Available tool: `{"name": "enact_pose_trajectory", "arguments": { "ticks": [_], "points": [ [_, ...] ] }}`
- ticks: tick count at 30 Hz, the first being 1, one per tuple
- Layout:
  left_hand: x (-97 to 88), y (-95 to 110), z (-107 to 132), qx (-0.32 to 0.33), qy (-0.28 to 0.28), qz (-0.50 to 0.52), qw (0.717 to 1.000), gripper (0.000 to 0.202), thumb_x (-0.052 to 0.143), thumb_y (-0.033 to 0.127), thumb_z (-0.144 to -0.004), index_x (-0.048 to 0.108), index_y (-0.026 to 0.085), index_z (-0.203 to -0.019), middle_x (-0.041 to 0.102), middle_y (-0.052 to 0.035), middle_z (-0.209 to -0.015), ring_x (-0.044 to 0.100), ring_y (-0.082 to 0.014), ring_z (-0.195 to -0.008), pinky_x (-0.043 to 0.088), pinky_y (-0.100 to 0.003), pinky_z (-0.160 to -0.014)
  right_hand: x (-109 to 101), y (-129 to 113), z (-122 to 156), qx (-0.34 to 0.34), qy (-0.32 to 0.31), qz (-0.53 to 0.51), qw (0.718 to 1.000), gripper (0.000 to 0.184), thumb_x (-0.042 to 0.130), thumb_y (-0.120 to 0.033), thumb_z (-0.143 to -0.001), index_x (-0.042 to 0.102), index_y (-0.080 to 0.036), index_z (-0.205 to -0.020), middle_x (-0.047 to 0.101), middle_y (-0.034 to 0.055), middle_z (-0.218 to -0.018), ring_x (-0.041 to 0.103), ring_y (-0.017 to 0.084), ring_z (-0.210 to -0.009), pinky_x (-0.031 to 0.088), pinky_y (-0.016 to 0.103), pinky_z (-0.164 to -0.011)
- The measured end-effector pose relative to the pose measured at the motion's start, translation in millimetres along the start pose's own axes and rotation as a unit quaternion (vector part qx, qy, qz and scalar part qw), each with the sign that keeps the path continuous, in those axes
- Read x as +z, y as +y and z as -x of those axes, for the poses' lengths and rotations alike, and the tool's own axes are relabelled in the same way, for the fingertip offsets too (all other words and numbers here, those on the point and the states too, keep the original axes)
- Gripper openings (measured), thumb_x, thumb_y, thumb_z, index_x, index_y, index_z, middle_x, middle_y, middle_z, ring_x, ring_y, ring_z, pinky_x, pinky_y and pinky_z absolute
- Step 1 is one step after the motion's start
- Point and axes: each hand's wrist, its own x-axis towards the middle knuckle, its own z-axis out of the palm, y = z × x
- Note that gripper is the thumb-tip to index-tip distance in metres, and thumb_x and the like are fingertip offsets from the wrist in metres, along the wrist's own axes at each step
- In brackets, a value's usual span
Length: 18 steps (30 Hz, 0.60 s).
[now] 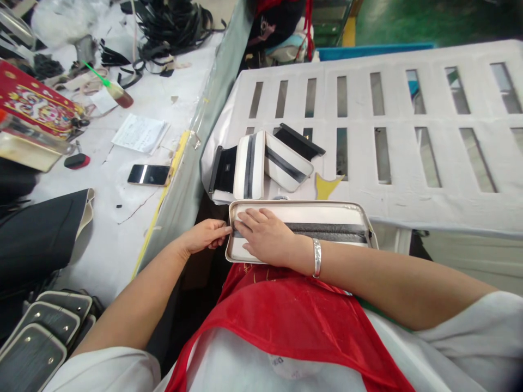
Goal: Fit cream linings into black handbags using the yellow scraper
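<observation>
A long white panel point(327, 213) with rounded corners, a raised rim and a black stripe along its middle lies across my lap, against the table edge. My right hand point(265, 234) rests flat on its left half, fingers stretched out, with a silver bracelet at the wrist. At the panel's left end, my left hand point(210, 235) is closed in a pinch by the rim, near the stripe's end. What sits between those fingertips is too small to make out. Just beyond lie white pieces with black stripes point(249, 166) and black flaps point(300, 140).
A white slotted table point(359, 103) stands ahead, with a yellow scrap point(327, 187) on it. The left bench holds a phone point(149, 175), paper point(140, 133), a green-nozzled glue bottle point(116, 93), black strips point(175, 27) and stacked dark panels point(36, 348). A red apron point(286, 321) covers my front.
</observation>
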Motion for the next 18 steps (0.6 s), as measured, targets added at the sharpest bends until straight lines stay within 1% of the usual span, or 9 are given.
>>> {"name": "enact_pose_trajectory", "arguments": {
  "ticks": [3, 6, 10, 12, 15, 18],
  "points": [
    [-0.5, 13.7, 0.7, -0.024, -0.007, -0.055, 0.998, 0.049, 0.063, 0.063, -0.07, 0.045, 0.018, -0.064, 0.05, 0.0047, -0.05, 0.037, -0.0052, -0.038, 0.025, -0.019, -0.038, -2.1, -0.4, -1.1, 0.003, -0.014, -0.006, 1.0, 0.053, 0.056, -0.037, -0.085, 0.048, -0.009, -0.13, 0.047, 0.0159, -0.137, 0.039, 0.032, -0.124, 0.034, 0.048, -0.101],
    [1.7, 24.0, 2.1, -0.02, 0.013, -0.162, 0.986, 0.047, 0.058, 0.063, -0.073, 0.046, 0.019, -0.059, 0.052, 0.003, -0.049, 0.038, -0.0076, -0.038, 0.027, -0.022, -0.039, -3.1, -0.6, -2.4, 0.004, -0.021, -0.014, 1.0, 0.053, 0.055, -0.036, -0.086, 0.048, -0.008, -0.131, 0.047, 0.016, -0.137, 0.039, 0.033, -0.125, 0.033, 0.049, -0.101],
    [5.4, 31.9, 1.4, 0.027, 0.059, -0.312, 0.948, 0.047, 0.053, 0.058, -0.078, 0.046, 0.02, -0.051, 0.053, 0.0005, -0.047, 0.046, -0.0125, -0.045, 0.032, -0.025, -0.048, -2.1, -0.2, -3.3, 0.003, -0.023, -0.019, 1.0, 0.052, 0.055, -0.035, -0.087, 0.048, -0.008, -0.13, 0.047, 0.0166, -0.137, 0.04, 0.033, -0.125, 0.033, 0.049, -0.102],
    [6.4, 34.3, -0.5, 0.03, 0.074, -0.362, 0.929, 0.045, 0.055, 0.054, -0.078, 0.044, 0.021, -0.05, 0.052, 0.0012, -0.047, 0.046, -0.0135, -0.047, 0.031, -0.026, -0.05, -1.3, 0.3, -3.2, 0.004, -0.023, -0.02, 1.0, 0.051, 0.055, -0.035, -0.087, 0.049, -0.008, -0.13, 0.047, 0.0164, -0.138, 0.039, 0.033, -0.125, 0.033, 0.05, -0.102],
    [6.2, 36.8, -3.5, 0.025, 0.077, -0.407, 0.91, 0.042, 0.058, 0.047, -0.079, 0.041, 0.022, -0.049, 0.047, 0.0022, -0.047, 0.042, -0.0137, -0.047, 0.027, -0.027, -0.051, -0.2, 1.3, -2.8, 0.008, -0.021, -0.024, 0.999, 0.052, 0.055, -0.035, -0.087, 0.049, -0.008, -0.131, 0.047, 0.0158, -0.138, 0.039, 0.033, -0.126, 0.033, 0.051, -0.103],
    [5.2, 37.6, -5.4, 0.039, 0.075, -0.409, 0.908, 0.039, 0.058, 0.04, -0.08, 0.042, 0.022, -0.049, 0.048, 0.0012, -0.049, 0.042, -0.0148, -0.049, 0.028, -0.028, -0.054, 0.6, 2.5, -2.5, 0.009, -0.019, -0.031, 0.999, 0.052, 0.056, -0.034, -0.086, 0.048, -0.008, -0.131, 0.047, 0.0156, -0.138, 0.038, 0.033, -0.126, 0.032, 0.051, -0.104]
  ]
}}
